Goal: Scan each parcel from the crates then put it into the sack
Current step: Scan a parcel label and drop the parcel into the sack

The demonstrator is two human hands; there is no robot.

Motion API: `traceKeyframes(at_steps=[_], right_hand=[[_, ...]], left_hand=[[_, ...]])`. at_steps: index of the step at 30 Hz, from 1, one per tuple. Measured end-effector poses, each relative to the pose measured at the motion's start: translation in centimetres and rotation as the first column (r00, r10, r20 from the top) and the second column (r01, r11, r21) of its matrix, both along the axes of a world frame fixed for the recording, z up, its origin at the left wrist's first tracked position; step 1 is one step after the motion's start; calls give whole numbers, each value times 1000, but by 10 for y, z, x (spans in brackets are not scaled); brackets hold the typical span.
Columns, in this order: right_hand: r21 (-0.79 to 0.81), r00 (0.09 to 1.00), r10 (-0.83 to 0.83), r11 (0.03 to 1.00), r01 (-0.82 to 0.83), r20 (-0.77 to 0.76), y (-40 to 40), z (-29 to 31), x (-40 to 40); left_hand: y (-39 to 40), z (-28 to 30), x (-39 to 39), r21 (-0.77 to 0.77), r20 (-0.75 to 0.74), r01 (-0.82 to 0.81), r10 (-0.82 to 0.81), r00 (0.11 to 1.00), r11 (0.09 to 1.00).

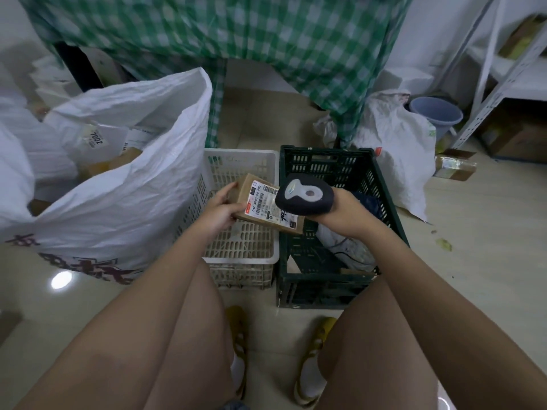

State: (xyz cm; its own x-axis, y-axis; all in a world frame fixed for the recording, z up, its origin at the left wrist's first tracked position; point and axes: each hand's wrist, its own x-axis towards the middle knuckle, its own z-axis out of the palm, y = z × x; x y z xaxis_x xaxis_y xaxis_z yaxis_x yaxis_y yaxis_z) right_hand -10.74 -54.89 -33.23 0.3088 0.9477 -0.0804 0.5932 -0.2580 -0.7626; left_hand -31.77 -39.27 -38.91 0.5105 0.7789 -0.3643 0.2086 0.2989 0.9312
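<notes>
Left hand (220,210) grips a small cardboard parcel (266,202) by its left end, thumb on top and fingers curled under, holding it over the white crate (242,255). Right hand (340,213) is wrapped round a dark handheld scanner (305,194), whose head sits just above the parcel's right end, aimed at the shipping label (268,207). Parcel looks light and stiff, a one-hand item; smooth taped card could slip, so hold the short ends and keep off the label. Label text partly readable: "642 M003-00 P00", barcodes, a red tag; the rest is too small. Woven white sack (124,184) stands open just left of the crate, red characters on its side, a parcel inside marked "7002". Dark green crate (334,232) on the right holds soft bags.
</notes>
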Motion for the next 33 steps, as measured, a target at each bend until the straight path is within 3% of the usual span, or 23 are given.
traceKeyframes(at_steps=[7, 10, 15, 33], right_hand=[[45, 986, 1, 999, -9, 168, -6, 59, -17], [-5, 937, 50, 999, -51, 345, -9, 78, -25], [8, 891, 41, 999, -50, 452, -16, 102, -37], [-16, 861, 51, 999, -50, 507, -23, 124, -44]], left_hand=[[-2, 50, -7, 40, 136, -55, 49, 990, 998], [-3, 66, -10, 56, 196, -71, 59, 979, 996], [-8, 84, -18, 81, 219, -66, 47, 975, 995], [-18, 97, -26, 136, 178, -78, 53, 983, 988]])
